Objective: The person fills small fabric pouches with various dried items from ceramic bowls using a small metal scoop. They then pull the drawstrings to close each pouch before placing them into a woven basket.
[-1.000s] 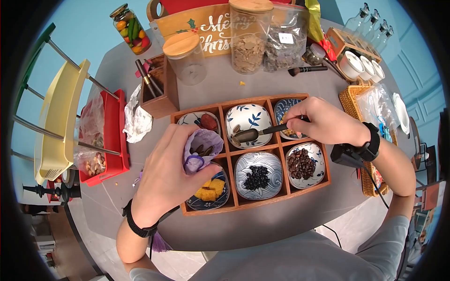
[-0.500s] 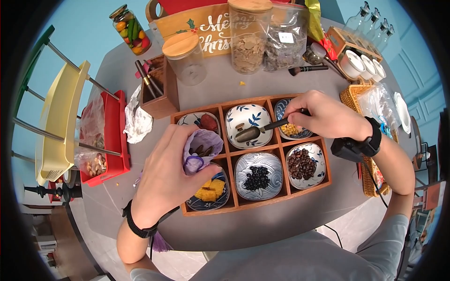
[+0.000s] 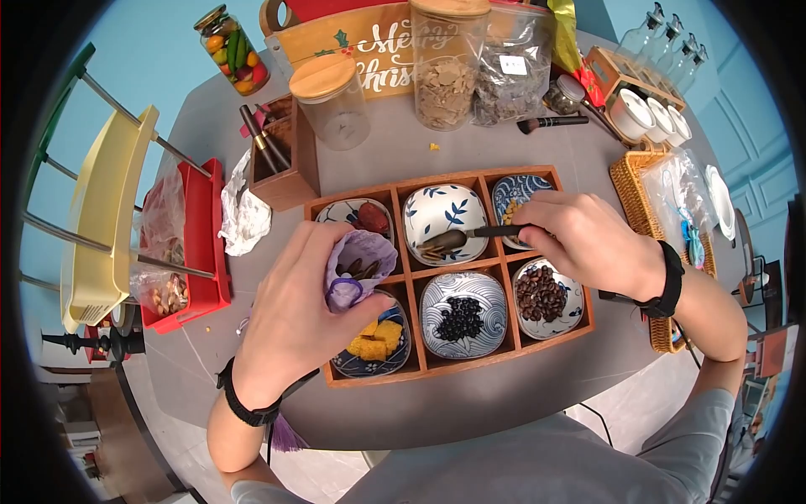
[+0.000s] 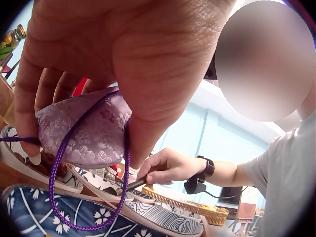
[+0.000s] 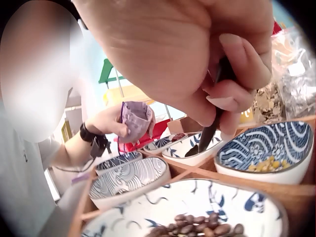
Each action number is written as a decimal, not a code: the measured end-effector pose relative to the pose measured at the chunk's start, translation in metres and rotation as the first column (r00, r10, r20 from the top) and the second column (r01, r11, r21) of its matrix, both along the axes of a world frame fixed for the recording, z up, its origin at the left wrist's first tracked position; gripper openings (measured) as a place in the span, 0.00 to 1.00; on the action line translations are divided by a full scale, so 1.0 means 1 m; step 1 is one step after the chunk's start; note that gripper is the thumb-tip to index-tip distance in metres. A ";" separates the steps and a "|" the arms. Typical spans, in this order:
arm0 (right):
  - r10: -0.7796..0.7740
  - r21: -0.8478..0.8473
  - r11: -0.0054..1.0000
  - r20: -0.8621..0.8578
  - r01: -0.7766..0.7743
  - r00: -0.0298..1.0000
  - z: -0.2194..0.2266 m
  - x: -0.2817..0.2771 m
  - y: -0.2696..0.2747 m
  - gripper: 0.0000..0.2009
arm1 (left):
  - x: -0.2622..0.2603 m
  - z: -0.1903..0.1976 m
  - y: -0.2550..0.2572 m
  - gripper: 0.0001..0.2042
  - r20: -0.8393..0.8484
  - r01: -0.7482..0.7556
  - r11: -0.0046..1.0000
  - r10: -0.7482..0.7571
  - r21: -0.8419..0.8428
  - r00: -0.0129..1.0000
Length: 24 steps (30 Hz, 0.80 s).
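Observation:
My left hand (image 3: 285, 307) grips a small purple brocade drawstring pouch (image 3: 379, 245), its mouth spread and dark slender pieces inside. In the left wrist view the pouch's purple cord hangs in a loop. My right hand (image 3: 592, 244) pinches the black handle of a small spoon (image 3: 494, 231). The spoon's dark head lies low inside the white bowl with blue leaves (image 3: 430, 202), at a few dark slender pieces. That bowl stands in the back middle compartment of a wooden divided tray (image 3: 403, 380).
Around it are bowls of black berries (image 3: 460, 319), coffee beans (image 3: 539, 294), yellow chunks (image 3: 375, 342), red dates (image 3: 372, 218) and yellow bits. Lidded jars (image 3: 332, 105), a brush (image 3: 554, 123) and a wooden box (image 3: 294, 160) stand behind. A wicker basket (image 3: 628, 181) is right, a red tray (image 3: 217, 252) left.
My right hand has lowered and turned, bringing the spoon's handle nearer level and its head onto the slender pieces in the leaf bowl. My left hand and the pouch have hardly moved.

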State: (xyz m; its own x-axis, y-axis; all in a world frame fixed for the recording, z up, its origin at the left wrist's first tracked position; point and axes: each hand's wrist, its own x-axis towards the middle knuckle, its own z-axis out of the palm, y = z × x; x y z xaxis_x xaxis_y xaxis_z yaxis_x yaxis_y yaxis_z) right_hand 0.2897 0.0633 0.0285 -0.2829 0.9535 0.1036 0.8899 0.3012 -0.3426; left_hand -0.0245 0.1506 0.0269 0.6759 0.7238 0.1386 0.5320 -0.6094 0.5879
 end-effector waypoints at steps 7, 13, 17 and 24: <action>-0.205 -0.482 0.872 -0.190 0.091 0.960 0.015 0.008 0.018 0.07 | 0.001 0.001 -0.001 0.32 0.004 -0.004 1.000 0.004 -0.005 1.000; -0.227 -0.559 0.824 -0.178 0.092 0.958 0.013 0.009 0.027 0.10 | 0.000 0.002 -0.002 0.32 0.002 -0.013 1.000 0.013 0.004 1.000; -0.212 -0.521 0.850 -0.195 0.082 0.958 0.011 0.010 0.029 0.10 | 0.000 0.001 -0.001 0.32 0.006 -0.014 1.000 0.014 0.002 1.000; -0.225 -0.371 0.919 -0.225 0.130 0.948 0.002 0.008 0.029 0.09 | 0.001 0.000 -0.001 0.32 0.007 -0.019 1.000 0.019 -0.002 1.000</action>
